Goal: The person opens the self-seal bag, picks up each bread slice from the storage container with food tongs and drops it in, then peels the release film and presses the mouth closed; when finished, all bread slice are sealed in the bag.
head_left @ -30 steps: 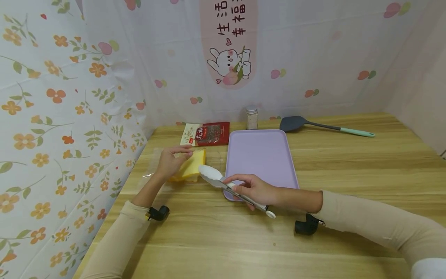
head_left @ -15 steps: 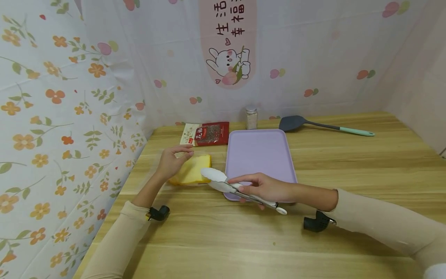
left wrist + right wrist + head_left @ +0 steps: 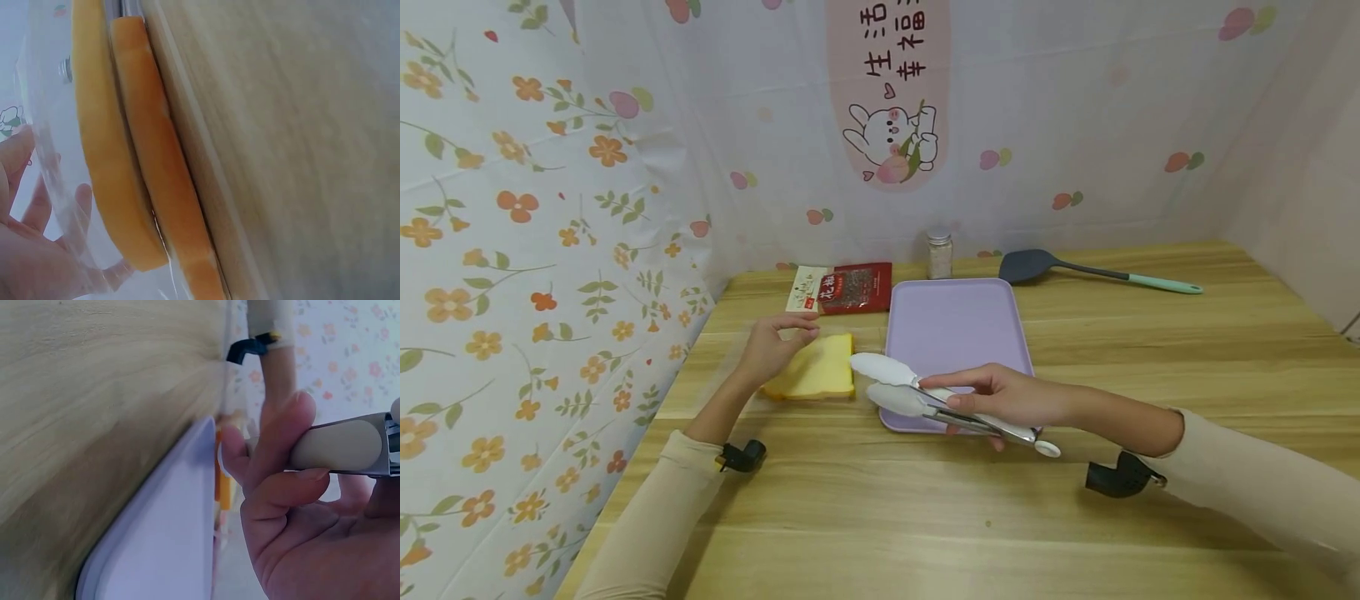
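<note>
Yellow bread slices (image 3: pixel 820 367) with orange crust lie flat, one on another, at the table's left; two crust edges (image 3: pixel 140 137) show in the left wrist view. Clear plastic bag film (image 3: pixel 59 156) rises around them. My left hand (image 3: pixel 769 354) pinches this film above the bread's left side, with its fingertips partly behind the plastic. My right hand (image 3: pixel 1011 396) grips white-tipped kitchen tongs (image 3: pixel 936 400) by the handles, over the near part of a lilac tray (image 3: pixel 958 325). The tong tips stand apart, right of the bread, with nothing between them.
A red-and-white spice packet (image 3: pixel 853 289) lies behind the bread. A small glass jar (image 3: pixel 939 254) stands behind the tray. To the right of it rests a dark spatula (image 3: pixel 1030 265) with a mint handle. Patterned cloth hangs at the back and left.
The tongs have drawn back to the right with my right hand, and their tips have spread. The top bread slice, tilted earlier, has settled flat. My left hand has stayed nearly still.
</note>
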Demonstrator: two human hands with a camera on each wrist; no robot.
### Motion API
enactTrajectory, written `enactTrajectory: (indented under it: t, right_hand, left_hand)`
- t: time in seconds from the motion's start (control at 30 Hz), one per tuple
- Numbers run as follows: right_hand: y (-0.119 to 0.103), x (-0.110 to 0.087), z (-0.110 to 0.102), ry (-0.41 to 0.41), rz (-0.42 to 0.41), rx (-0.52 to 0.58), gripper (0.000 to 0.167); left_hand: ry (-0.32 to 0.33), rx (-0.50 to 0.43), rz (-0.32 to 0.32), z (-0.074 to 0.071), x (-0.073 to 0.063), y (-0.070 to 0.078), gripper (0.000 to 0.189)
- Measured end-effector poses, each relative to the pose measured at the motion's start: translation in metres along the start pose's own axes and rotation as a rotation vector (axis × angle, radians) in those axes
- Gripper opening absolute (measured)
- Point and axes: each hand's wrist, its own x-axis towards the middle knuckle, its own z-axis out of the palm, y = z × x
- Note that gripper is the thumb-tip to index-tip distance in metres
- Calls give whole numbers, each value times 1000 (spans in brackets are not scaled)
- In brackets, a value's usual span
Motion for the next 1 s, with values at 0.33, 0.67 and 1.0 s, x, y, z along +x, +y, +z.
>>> enactTrajectory:
  t: [0.33, 0.67, 1.0]
  right_hand:
    - [-5, -40, -24, 41, -39, 6, 47]
    - [7, -76, -52, 185, -92, 46, 50]
    - [26, -109, -81, 314, -96, -28, 54]
  left_hand:
    - [-12, -3, 1, 1, -1, 1, 17]
    - [-6, 3, -5, 2, -2, 5, 16]
    - [-9, 3, 4, 4, -2, 3, 18]
